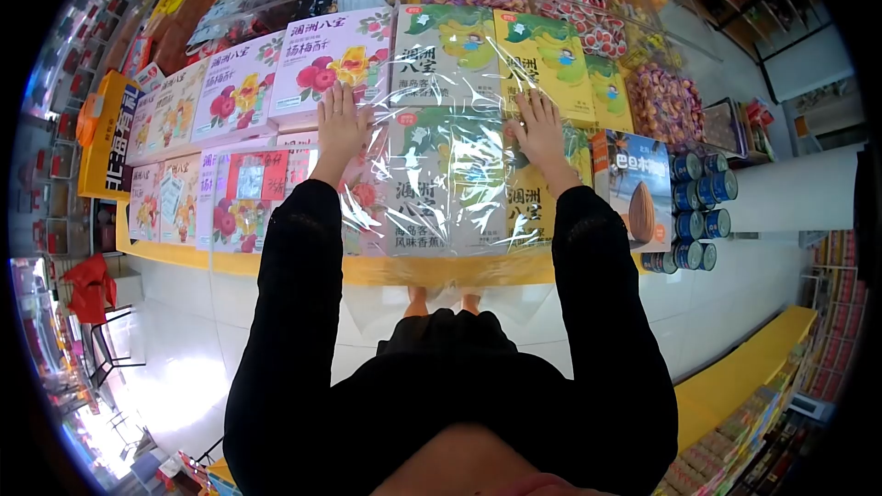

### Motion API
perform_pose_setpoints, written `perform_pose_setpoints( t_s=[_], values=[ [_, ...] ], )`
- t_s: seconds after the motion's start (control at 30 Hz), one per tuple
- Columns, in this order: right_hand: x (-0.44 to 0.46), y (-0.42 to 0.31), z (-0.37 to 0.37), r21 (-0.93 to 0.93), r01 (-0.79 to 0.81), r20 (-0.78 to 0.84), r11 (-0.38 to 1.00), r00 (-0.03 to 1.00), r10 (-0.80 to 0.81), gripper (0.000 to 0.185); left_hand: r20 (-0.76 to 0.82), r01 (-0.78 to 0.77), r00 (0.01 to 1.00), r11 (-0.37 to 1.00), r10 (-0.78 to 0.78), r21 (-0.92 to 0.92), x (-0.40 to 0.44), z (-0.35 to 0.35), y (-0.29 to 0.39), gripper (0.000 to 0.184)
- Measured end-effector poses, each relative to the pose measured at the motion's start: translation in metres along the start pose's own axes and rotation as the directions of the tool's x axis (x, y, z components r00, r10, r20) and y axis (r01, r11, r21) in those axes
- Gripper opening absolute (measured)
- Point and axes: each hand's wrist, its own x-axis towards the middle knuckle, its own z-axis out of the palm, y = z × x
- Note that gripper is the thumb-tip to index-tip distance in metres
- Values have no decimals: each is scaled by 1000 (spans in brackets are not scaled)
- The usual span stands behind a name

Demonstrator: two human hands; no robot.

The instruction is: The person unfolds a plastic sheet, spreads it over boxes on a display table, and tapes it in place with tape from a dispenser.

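A clear plastic sheet (441, 138) with bright glare lies over several snack boxes on a yellow-edged display. My left hand (342, 124) rests flat on the sheet with fingers spread, at the lower part of a pink box with berry pictures (322, 60). Flat on the sheet too, fingers apart, my right hand (539, 129) touches the lower edge of a yellow banana box (547, 55). Between the hands are grey-green banana boxes (441, 55). The sheet hangs down over the yellow front edge (450, 269).
At the right stand a blue box with an almond picture (634, 188) and stacked dark cans (703, 188). Wrapped candies (663, 106) fill bins behind. A red price sign (258, 175) is at front left, and an orange-yellow box (112, 133) is at far left.
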Motion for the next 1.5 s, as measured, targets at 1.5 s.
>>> perform_pose_setpoints(
  t_s=[1.5],
  values=[
    [-681, 14, -239, 588, -571, -197, 573, 585, 786, 13, 442, -317, -175, 374, 880, -872, -463, -145, 501, 46]
  ],
)
